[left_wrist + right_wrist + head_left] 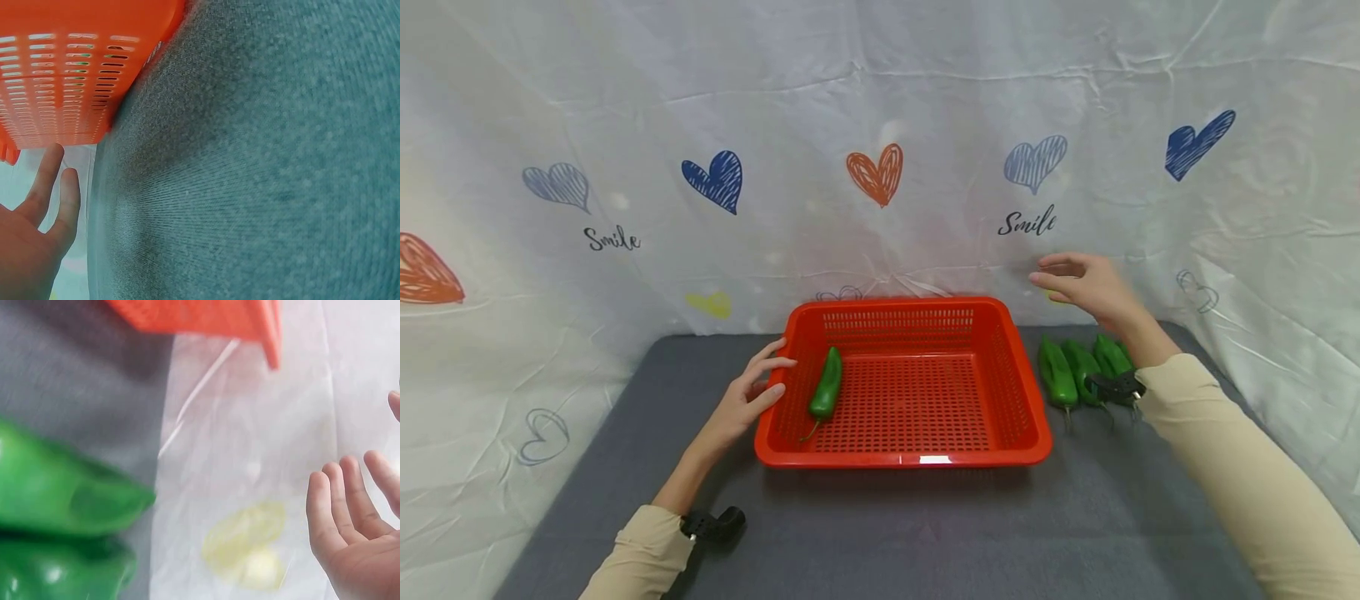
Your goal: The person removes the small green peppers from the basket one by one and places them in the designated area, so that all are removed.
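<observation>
A red plastic basket [901, 457] with perforated walls stands mid-table. Inside, along its left side, lies one long green pepper [827, 385]. My left hand [752, 393] rests at the basket's left rim with its fingers spread; two of its straight fingers show in the left wrist view beside the basket wall [69, 81]. My right hand [1086, 287] is raised above the table's back right, fingers loosely bent, holding nothing. Below it, right of the basket, three green peppers [1057, 377] lie side by side, the rightmost partly hidden by the wrist. Two of these peppers [56, 487] appear close in the right wrist view.
A dark grey cloth covers the table [887, 533]. Behind and at both sides hangs a white sheet [790, 100] printed with hearts and the word Smile. Each wrist wears a black strap with a small device [718, 525].
</observation>
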Demonstrator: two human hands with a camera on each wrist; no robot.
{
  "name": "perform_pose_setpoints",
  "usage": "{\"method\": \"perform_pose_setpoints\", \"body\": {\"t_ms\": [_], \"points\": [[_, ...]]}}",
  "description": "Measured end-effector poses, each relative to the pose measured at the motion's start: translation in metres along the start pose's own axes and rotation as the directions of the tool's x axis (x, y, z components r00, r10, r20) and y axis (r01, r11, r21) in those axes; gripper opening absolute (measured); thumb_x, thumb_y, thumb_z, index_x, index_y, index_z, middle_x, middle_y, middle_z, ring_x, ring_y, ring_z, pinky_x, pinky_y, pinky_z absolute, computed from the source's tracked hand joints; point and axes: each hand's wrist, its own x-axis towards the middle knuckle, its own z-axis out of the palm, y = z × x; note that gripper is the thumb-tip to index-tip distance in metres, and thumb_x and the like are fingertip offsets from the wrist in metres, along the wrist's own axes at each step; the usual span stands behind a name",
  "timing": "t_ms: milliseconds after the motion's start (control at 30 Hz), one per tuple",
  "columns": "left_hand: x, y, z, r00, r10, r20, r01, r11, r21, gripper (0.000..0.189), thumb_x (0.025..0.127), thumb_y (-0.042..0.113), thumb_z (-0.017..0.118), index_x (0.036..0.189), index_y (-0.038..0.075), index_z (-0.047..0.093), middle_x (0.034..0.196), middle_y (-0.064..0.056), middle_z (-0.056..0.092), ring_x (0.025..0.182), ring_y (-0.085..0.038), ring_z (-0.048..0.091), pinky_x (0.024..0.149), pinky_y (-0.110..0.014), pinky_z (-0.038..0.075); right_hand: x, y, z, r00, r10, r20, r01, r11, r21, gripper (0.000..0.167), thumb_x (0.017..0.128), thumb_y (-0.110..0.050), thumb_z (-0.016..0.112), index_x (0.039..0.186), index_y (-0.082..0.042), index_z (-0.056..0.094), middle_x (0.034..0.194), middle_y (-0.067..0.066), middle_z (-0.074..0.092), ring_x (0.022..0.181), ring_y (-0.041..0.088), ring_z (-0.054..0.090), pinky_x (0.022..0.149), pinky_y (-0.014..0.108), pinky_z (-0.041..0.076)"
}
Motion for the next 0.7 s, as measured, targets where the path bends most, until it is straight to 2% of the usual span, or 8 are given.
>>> {"method": "perform_pose_setpoints", "body": {"t_ms": [100,367,533,700], "points": [[0.001,0.0,0.0,1.0,-0.004,0.0,0.004,1.0,-0.003,0.037,0.104,0.003,0.053,0.142,0.002,0.053,0.165,-0.004,0.022,0.12,-0.036,0.056,0.089,-0.032,0.052,0.005,-0.011,0.014,0.999,-0.023,0.023,0.022,0.999,0.041,0.063,0.097,-0.034,0.073,0.144,0.001,0.051,0.14,0.018,0.053,0.122,0.031,0.056,0.094,0.037,0.051],[0.001,0.0,0.0,1.0,-0.01,-0.008,0.01,1.0,0.01,0.037,0.104,0.003,0.054,0.141,0.004,0.055,0.165,-0.004,0.023,0.123,-0.036,0.053,0.091,-0.031,0.05,0.018,-0.029,0.052,0.993,-0.091,0.077,0.082,0.99,0.112,0.057,0.097,-0.025,0.073,0.141,0.005,0.052,0.138,0.022,0.056,0.122,0.032,0.056,0.1,0.051,0.046],[0.002,0.0,0.0,1.0,-0.012,-0.011,0.012,1.0,0.016,0.037,0.104,0.003,0.054,0.141,0.005,0.055,0.165,-0.004,0.023,0.122,-0.035,0.054,0.09,-0.03,0.05,0.024,-0.036,0.073,0.989,-0.122,0.089,0.107,0.981,0.162,0.052,0.097,-0.019,0.073,0.137,0.008,0.055,0.134,0.023,0.058,0.117,0.032,0.059,0.099,0.052,0.046],[0.001,0.0,0.0,1.0,-0.01,-0.013,0.01,1.0,0.014,0.037,0.104,0.003,0.055,0.141,0.005,0.055,0.164,-0.004,0.024,0.118,-0.035,0.056,0.089,-0.03,0.051,0.031,-0.044,0.092,0.984,-0.138,0.109,0.113,0.972,0.207,0.047,0.096,-0.013,0.073,0.134,0.011,0.057,0.127,0.024,0.061,0.115,0.04,0.061,0.098,0.055,0.046]]}}
